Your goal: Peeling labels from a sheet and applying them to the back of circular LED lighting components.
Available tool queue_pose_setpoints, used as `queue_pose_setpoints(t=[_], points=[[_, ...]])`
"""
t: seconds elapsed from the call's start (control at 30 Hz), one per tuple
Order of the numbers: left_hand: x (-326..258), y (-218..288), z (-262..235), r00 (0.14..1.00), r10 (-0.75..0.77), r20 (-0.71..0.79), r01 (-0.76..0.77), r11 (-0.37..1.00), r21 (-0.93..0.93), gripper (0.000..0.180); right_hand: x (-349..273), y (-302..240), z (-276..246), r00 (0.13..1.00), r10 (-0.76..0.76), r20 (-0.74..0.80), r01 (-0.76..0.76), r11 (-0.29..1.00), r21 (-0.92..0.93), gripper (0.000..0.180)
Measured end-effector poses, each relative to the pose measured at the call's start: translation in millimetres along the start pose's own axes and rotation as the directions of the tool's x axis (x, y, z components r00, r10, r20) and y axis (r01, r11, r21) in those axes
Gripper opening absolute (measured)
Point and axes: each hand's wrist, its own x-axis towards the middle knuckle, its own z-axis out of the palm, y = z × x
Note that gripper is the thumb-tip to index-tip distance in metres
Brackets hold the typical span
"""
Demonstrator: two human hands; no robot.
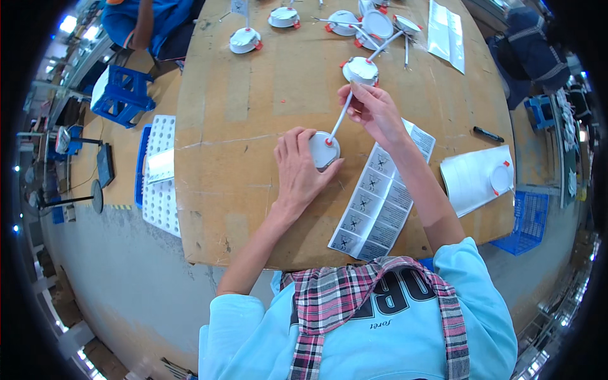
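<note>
A round white downlight fixture [324,151] with small orange clips lies flat on the cardboard-covered table, partly covered by the left hand [297,170]. Its white cable [340,118] rises at a slant from an orange grommet near the rim, pinched between the fingers of the right hand [373,111].

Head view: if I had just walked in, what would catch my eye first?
The two hands at the table's middle: the left hand presses on a round white lamp, while the right hand pinches its white cable. Beside the right forearm lies a long sheet of labels. More lamps cluster at the far edge of the cardboard-covered table.
</note>
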Motion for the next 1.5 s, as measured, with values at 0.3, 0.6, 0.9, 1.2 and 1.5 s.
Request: queue_pose_setpoints(t=[0.3, 0.6, 0.9, 1.2, 1.5], points=[[-7.3, -0.2, -0.7, 0.999, -0.036, -0.007, 0.036, 0.999, -0.002, 0.071, 4.1, 0.3, -7.8, 0.996, -0.074, 0.059, 0.076, 0.996, -0.037, 0.031], [-15.6, 36.2, -12.7, 0.983, 0.142, -0.117, -0.165, 0.961, -0.222, 0.068, -61.5, -49.2, -61.6, 0.869, -0.459, -0.187, -0.076, 0.249, -0.965, 0.033], [45.0, 61.2, 57.0, 0.985, 0.087, 0.149, -0.006, 0.882, -0.471, 0.055, -66.6, -42.5, -67.9, 0.962, -0.222, -0.158, -0.155, 0.034, -0.987, 0.031], [80.7, 44.8, 50.8, 0.874, -0.102, 0.476, 0.462, 0.476, -0.748, 0.047, -55.9, -56.4, -63.3, 0.989, -0.115, -0.096, -0.033, 0.453, -0.891, 0.022], [85.6, 40.7, 25.0, 0.861, -0.059, 0.505, 0.488, 0.375, -0.788, 0.022, -36.7, -58.8, -41.5, 0.998, -0.051, 0.022, 0.051, 0.678, -0.733, 0.019]])
